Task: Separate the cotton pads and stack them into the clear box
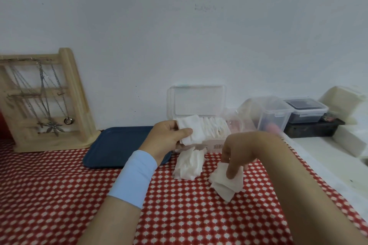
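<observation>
Plain white wall [179, 26] fills upper half, faint scuffs high beyond hands. Even, soft light, no hard shadows. Surface [59, 195] under hands covered in red cloth with white star pattern. Left of hands, wooden jewellery stand [65, 101] leans against wall, chains hanging from it. Dark blue tray [113, 147] lies just beside it, nearer hands. Right of hands, white ledge [318, 155] carries lidded plastic containers [278, 113] and white blocks.

Two hands, one blue tray [111, 146], one open clear box [199, 105], two loose pad piles beside the box.
</observation>
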`<state>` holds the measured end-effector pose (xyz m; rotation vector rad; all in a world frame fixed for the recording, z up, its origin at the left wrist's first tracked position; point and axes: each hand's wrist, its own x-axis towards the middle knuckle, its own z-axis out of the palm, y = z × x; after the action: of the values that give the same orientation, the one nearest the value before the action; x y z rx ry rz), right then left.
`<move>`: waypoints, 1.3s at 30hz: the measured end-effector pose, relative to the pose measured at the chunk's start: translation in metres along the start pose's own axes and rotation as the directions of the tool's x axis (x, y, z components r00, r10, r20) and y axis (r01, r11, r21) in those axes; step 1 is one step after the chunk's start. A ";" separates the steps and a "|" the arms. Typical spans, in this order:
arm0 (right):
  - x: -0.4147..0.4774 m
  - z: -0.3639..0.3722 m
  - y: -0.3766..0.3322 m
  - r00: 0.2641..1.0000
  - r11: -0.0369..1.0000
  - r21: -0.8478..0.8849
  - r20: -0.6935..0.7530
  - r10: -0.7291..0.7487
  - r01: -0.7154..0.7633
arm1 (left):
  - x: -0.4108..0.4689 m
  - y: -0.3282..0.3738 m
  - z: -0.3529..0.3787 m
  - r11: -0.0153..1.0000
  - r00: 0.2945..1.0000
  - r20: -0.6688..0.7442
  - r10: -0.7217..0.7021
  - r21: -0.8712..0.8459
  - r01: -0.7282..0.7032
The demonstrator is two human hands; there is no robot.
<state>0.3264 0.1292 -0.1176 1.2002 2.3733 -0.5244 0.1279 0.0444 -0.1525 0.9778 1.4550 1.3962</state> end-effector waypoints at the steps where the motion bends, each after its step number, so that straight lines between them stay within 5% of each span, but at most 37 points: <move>1: 0.001 0.000 0.000 1.000 1.000 0.009 -0.013 -0.012 0.012 | 0.000 0.000 0.000 1.000 1.000 -0.006 0.003 0.015 -0.003; 5: -0.008 -0.008 0.008 0.986 0.980 0.132 -0.097 -0.136 0.148 | 0.001 -0.001 -0.001 0.997 0.999 -0.041 0.022 0.080 -0.018; 10: -0.015 -0.016 0.010 0.928 0.786 0.510 -0.301 -0.218 0.350 | -0.001 0.002 0.002 0.999 0.996 -0.089 0.008 0.046 -0.004; 15: -0.006 -0.010 0.010 0.955 0.834 0.485 -0.252 -0.154 0.263 | -0.001 0.003 0.000 0.997 0.990 -0.133 0.039 0.075 -0.030; 19: -0.009 -0.013 0.007 0.922 0.749 0.565 -0.353 -0.160 0.346 | -0.001 0.004 -0.002 0.987 0.987 -0.145 0.063 0.156 -0.040; 23: -0.015 -0.014 -0.001 0.876 0.653 0.611 -0.448 -0.181 0.447 | -0.004 0.007 -0.002 0.988 0.999 -0.054 -0.004 0.154 0.012; 28: -0.013 -0.014 -0.008 0.848 0.653 0.603 -0.517 -0.118 0.458 | -0.013 0.017 0.001 0.996 0.979 0.185 -0.081 -0.023 0.086; 33: -0.013 -0.017 -0.007 0.835 0.651 0.649 -0.548 0.041 0.394 | -0.009 0.011 -0.002 0.997 0.989 0.137 -0.049 0.064 0.040; 36: -0.012 -0.020 -0.002 0.768 0.468 0.755 -0.602 0.219 0.459 | -0.005 0.007 -0.003 0.997 0.998 0.033 -0.048 -0.055 0.050; 39: -0.017 -0.021 -0.009 0.810 0.289 0.827 -0.546 0.213 0.481 | -0.002 0.005 0.000 0.989 0.999 -0.035 -0.022 -0.146 0.017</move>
<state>0.3241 0.1235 -0.0901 1.7858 2.6267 -2.2408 0.1283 0.0430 -0.1471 0.8476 1.3642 1.4908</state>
